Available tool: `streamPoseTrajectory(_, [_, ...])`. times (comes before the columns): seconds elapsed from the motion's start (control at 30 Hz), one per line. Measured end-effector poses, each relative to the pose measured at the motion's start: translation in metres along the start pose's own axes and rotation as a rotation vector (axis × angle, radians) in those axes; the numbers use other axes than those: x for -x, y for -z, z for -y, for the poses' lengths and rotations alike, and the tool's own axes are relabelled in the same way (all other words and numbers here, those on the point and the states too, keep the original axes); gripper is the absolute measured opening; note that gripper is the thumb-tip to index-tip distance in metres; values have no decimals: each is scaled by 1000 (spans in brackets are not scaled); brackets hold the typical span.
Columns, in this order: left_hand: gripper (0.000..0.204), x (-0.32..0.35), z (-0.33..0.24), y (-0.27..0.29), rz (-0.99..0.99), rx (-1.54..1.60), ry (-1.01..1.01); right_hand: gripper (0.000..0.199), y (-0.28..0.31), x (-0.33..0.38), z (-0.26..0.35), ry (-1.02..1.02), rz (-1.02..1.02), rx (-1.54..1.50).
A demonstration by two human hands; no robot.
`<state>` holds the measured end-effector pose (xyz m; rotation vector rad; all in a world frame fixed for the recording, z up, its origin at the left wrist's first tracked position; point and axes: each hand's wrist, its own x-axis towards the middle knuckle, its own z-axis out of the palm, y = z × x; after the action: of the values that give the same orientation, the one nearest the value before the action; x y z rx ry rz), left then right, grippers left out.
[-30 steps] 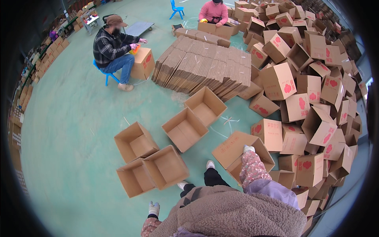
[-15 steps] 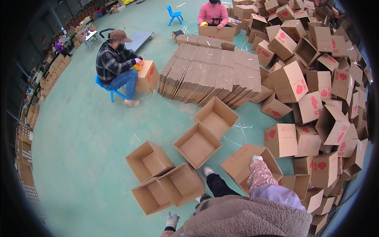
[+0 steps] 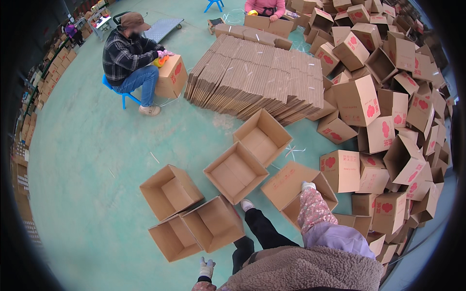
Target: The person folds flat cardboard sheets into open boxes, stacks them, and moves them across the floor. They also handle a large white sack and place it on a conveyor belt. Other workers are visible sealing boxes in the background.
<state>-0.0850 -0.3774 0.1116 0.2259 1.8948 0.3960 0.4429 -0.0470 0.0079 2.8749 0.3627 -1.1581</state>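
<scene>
A box [image 3: 286, 180] that looks light, with the right grip [image 3: 307, 185] on its rim.
It sits toward the right edge of the floor [image 3: 87, 169], near the pile of boxes [image 3: 380, 133]. It should feel stiff, but thin walls could bend, so the rim is best to hold. The right grip seems closed there; the left grip [image 3: 206, 267] is spread and has nothing.

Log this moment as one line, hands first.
right hand: on edge of open carton | left hand: empty, open | nearby: five other cartons | beyond: flat-carton stack | right: heaped cartons
</scene>
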Motion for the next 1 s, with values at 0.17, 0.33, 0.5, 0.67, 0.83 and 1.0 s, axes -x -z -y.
streamPoseTrajectory(0.17, [71, -8, 9, 27, -68, -68, 40, 39, -7, -8, 1, 104, -39, 73])
streamPoseTrajectory(0.33, [65, -1, -17, 36, -120, -555, 31, 32, -13, -28, -12, 559, -107, 598])
streamPoseTrajectory(0.5, [65, -7, -34, 26, -40, -136, -40, 36, -44, -62, -8, 330, -89, 263])
streamPoseTrajectory(0.67, [64, -35, -16, 15, -66, -121, -27, 36, -87, -92, 29, 86, -37, -37])
streamPoseTrajectory(0.83, [63, -63, 17, 10, -62, -123, 98, 55, -151, -57, 48, 144, 228, -722])
streamPoseTrajectory(1.0, [65, -87, 21, 4, -48, -151, 74, 62, -192, -17, 61, 326, 192, -891])
